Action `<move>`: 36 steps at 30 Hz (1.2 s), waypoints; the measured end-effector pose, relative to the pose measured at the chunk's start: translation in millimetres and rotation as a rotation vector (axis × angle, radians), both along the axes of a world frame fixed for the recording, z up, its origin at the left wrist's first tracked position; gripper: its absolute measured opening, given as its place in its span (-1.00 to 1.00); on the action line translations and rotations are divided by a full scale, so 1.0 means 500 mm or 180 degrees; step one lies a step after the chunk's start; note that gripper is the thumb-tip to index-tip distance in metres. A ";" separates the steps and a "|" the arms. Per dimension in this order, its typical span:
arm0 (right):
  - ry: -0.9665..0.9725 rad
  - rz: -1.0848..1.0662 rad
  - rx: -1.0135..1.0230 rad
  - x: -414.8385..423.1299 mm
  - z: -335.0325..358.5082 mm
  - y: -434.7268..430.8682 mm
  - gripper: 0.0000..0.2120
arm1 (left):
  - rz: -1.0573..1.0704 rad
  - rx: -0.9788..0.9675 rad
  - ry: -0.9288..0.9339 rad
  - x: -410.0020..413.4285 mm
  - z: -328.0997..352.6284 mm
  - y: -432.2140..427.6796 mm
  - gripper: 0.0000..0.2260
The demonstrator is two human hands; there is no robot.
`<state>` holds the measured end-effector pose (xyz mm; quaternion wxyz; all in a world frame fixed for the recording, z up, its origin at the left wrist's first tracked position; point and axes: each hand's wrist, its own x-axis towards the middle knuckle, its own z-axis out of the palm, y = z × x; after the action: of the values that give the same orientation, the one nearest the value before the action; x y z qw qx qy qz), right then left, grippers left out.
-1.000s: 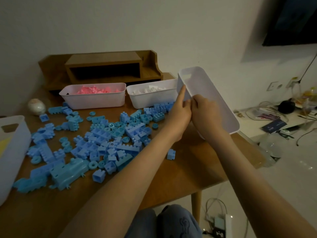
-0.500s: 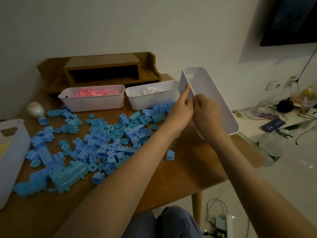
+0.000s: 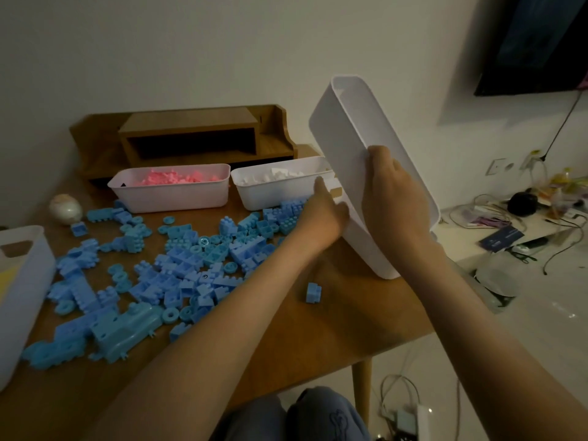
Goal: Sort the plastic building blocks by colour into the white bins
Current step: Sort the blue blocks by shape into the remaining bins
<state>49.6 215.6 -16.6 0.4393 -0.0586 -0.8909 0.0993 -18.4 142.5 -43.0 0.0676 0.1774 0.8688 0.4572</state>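
My right hand [image 3: 394, 198] grips the long wall of an empty white bin [image 3: 350, 122], which is lifted off the table and tilted steeply, open side facing right. My left hand [image 3: 324, 214] lies with straight fingers against the bin's lower outer side. Several blue blocks [image 3: 191, 265] are spread over the wooden table [image 3: 350, 323], and one lone blue block [image 3: 313, 292] lies apart near my left forearm. At the back stand a white bin with pink blocks [image 3: 171, 200] and a white bin with white blocks [image 3: 270, 195].
Another white bin [image 3: 22, 281] with something yellow inside stands at the left table edge. A wooden shelf [image 3: 191, 135] sits against the wall, with a pale egg-shaped object [image 3: 65, 208] to its left front. Cables and clutter [image 3: 509, 224] cover the low surface on the right.
The empty bin has risen and tipped more upright. My left hand has left the bin's rim and now lies lower against its side. My right hand keeps its grip.
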 end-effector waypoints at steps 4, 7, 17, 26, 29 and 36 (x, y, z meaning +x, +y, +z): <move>0.0394 0.0318 0.0279 0.013 -0.006 -0.001 -0.75 | 0.0730 0.1505 0.0041 0.020 0.030 -0.062 -0.54; 0.0324 0.0592 0.0539 0.023 -0.011 -0.009 -0.81 | 0.1199 0.2847 -0.0438 0.024 0.045 -0.116 -0.82; -0.0511 0.1166 0.0637 0.001 -0.043 -0.011 -0.82 | 0.0588 0.1999 -0.1342 0.003 0.060 -0.276 -0.56; -0.1259 0.0439 -0.0331 -0.019 -0.054 0.005 -0.15 | 0.1109 0.2347 -0.1599 0.031 0.065 -0.271 -0.72; -0.1639 0.0395 -0.0807 -0.013 -0.067 0.016 0.00 | 0.1137 0.2493 -0.1659 0.043 0.063 -0.258 -0.84; -0.1521 -0.0076 -0.1045 0.011 -0.048 0.011 -0.13 | 0.1206 0.2892 -0.1693 0.066 0.058 -0.228 -0.82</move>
<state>55.0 220.9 -40.8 0.2029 -0.1612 -0.9404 0.2204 14.8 28.7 -13.9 0.1179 -0.0919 0.5542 0.8189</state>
